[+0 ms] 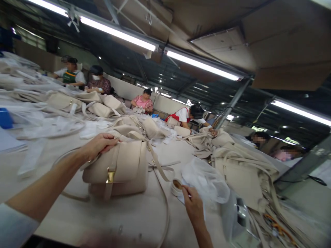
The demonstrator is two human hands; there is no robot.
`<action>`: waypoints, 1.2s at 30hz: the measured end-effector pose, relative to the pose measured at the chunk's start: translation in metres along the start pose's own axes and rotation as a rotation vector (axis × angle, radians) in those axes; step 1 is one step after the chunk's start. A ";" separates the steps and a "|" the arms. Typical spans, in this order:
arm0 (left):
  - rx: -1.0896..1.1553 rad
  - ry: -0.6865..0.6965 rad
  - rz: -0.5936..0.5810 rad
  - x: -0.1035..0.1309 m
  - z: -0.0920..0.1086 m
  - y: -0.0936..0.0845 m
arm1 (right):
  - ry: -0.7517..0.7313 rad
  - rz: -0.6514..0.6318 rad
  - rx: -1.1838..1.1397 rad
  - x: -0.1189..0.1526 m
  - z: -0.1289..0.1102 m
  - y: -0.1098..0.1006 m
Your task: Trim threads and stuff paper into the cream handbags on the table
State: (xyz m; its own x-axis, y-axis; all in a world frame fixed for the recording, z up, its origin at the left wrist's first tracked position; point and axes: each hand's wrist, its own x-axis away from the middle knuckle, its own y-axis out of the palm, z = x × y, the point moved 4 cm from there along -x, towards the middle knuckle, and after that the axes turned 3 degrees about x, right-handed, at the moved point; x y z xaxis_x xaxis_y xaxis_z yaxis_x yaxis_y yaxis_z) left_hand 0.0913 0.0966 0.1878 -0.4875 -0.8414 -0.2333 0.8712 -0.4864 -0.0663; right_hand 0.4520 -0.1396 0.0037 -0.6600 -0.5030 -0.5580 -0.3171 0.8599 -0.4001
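A beige handbag with a gold clasp on its front strap stands on the table before me. My left hand grips it at its upper left edge, thumb and fingers pinched together. Right of the bag is a small round white jar with something brownish at its mouth. At the jar's rim my right hand is closed, fingertips pinched. What those fingers hold is too small to make out. The bag's long strap trails over the table between bag and jar.
Crumpled clear plastic lies right of the jar. More beige bags are heaped at the right, others across the back. A blue object sits at the far left. Several co-workers work along the far side.
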 end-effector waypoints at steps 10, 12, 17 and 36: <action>0.416 -0.068 0.122 0.040 -0.034 0.016 | -0.100 -0.048 0.197 -0.012 0.024 0.037; 0.495 -0.109 0.162 0.049 -0.033 0.019 | -0.069 -0.022 0.217 -0.011 0.037 0.022; 0.583 -0.139 0.202 0.063 -0.038 0.028 | -0.020 -0.037 0.304 0.009 0.069 -0.016; 0.246 0.255 0.377 0.083 -0.047 0.043 | -0.863 0.340 -0.063 0.055 -0.109 -0.016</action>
State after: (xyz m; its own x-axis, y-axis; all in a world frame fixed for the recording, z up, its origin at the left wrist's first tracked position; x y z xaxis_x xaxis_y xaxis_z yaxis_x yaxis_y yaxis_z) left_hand 0.0910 0.0164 0.1204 -0.0865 -0.8995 -0.4282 0.9294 -0.2277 0.2906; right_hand 0.3468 -0.1712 0.0587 0.0032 -0.0918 -0.9958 -0.2523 0.9635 -0.0896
